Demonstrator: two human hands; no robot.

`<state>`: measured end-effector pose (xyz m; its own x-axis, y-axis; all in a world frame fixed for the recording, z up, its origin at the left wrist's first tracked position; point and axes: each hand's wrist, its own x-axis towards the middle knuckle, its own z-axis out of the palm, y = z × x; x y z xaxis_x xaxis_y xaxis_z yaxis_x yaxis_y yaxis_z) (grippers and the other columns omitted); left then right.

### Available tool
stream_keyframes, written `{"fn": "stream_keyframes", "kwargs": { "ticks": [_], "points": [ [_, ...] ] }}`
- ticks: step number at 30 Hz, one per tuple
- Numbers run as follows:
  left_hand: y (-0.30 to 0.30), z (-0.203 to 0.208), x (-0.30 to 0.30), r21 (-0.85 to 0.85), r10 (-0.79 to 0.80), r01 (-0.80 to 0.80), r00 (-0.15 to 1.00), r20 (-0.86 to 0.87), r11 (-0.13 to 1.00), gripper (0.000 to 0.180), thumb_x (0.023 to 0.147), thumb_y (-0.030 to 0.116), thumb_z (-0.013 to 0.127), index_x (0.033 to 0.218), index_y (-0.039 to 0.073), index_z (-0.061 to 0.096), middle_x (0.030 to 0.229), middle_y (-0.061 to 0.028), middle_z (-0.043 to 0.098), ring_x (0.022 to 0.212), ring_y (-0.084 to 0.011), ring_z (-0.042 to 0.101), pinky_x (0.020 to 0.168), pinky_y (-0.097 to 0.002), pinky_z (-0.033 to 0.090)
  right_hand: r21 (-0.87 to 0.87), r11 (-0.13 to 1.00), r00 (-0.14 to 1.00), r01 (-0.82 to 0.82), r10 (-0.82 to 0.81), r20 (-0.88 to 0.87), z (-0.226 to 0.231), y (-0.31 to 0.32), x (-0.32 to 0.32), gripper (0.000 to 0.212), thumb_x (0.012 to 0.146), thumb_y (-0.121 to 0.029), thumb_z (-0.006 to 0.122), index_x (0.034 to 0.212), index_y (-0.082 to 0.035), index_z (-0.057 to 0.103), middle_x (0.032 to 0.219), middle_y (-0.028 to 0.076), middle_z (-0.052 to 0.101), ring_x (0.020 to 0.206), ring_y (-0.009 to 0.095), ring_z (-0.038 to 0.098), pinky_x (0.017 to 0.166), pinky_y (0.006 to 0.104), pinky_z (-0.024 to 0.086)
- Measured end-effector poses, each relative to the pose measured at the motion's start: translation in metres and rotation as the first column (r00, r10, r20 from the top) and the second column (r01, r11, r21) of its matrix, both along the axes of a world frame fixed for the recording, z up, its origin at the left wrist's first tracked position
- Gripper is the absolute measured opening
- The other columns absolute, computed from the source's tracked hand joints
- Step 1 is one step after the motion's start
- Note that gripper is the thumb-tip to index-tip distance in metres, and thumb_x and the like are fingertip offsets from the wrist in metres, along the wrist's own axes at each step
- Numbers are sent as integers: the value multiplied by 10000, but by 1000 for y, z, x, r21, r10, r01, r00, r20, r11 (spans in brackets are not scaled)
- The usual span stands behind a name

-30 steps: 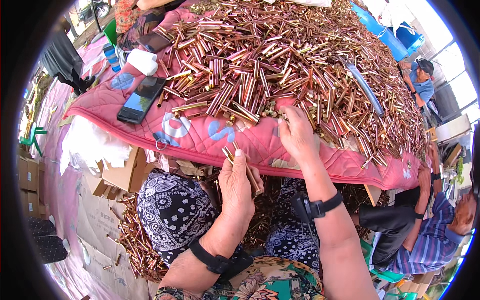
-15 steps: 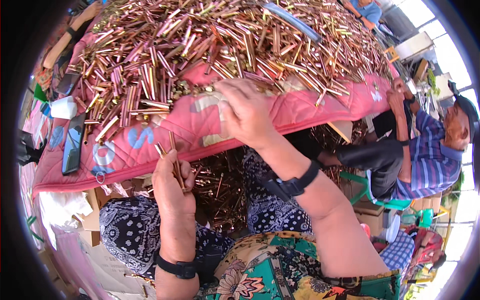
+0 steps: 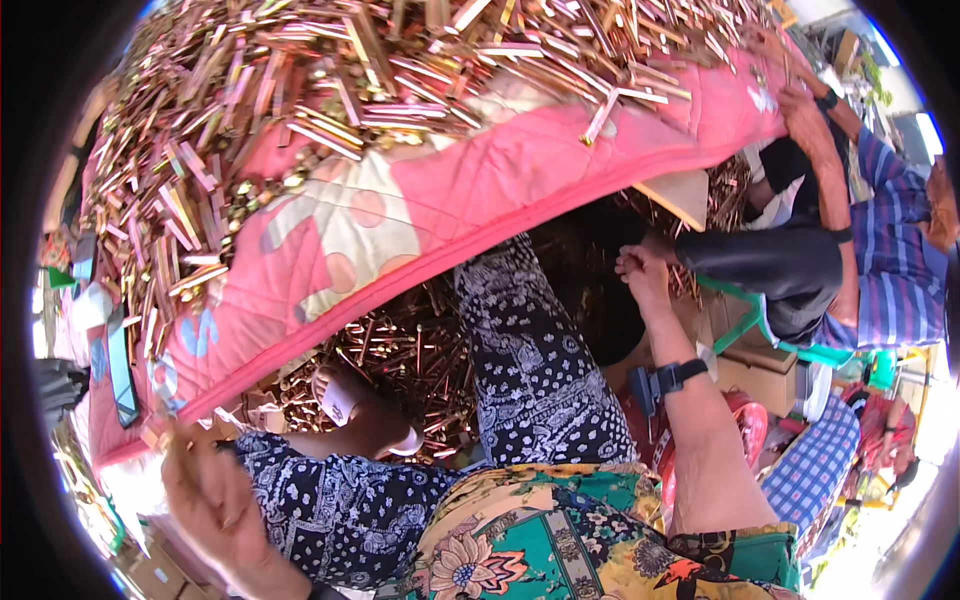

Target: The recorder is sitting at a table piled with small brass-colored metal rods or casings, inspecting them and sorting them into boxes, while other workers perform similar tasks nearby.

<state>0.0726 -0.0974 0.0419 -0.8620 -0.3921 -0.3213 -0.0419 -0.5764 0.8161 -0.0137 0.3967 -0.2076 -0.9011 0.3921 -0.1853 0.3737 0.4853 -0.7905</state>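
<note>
My left hand (image 3: 215, 505) is at the lower left, past the edge of the pink quilted cover. It is smeared by motion, so its grip and whether it holds anything cannot be made out. My right hand (image 3: 645, 275) is low on the right, below the cover's edge, beside a co-worker's dark-trousered leg (image 3: 745, 265). Its fingers are curled together, and anything inside them is hidden. A heap of thin, copper-coloured metal rods (image 3: 380, 60) spreads over the pink quilted cover (image 3: 470, 185). Small brass-coloured pieces (image 3: 250, 190) lie along the heap's near side.
More metal rods (image 3: 400, 340) lie below the cover, around my sandalled foot (image 3: 345, 400). A phone (image 3: 122, 375) rests at the cover's left edge. On the right sits a co-worker in a striped shirt (image 3: 890, 260), near a wooden board (image 3: 675, 198) and cardboard boxes (image 3: 755, 380).
My right hand has left the heap's edge and dropped right, below the cover. My left hand, which held a few rods, has swung down and left. The view has shifted.
</note>
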Motion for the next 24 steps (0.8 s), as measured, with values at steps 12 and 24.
{"fn": "stream_keyframes", "kwargs": {
  "ticks": [12,24],
  "points": [
    [-66,-9,41,-603,356,-270,934,25,751,325,941,143,378,1181,-71,420,549,21,272,418,-23,227,345,-160,160,314,914,935,-258,155,318,-53,35,75,204,762,-76,531,944,-9,593,793,143,635,699,265,629,656,333,498],
    [-49,-10,27,-818,690,-433,721,-63,378,95,807,101,501,866,33,532,527,31,394,460,-48,361,389,-187,221,547,697,818,-463,574,-40,-164,-157,-96,364,784,-167,534,1117,-22,525,1130,208,526,1044,327,512,869,387,429]
  ]
}}
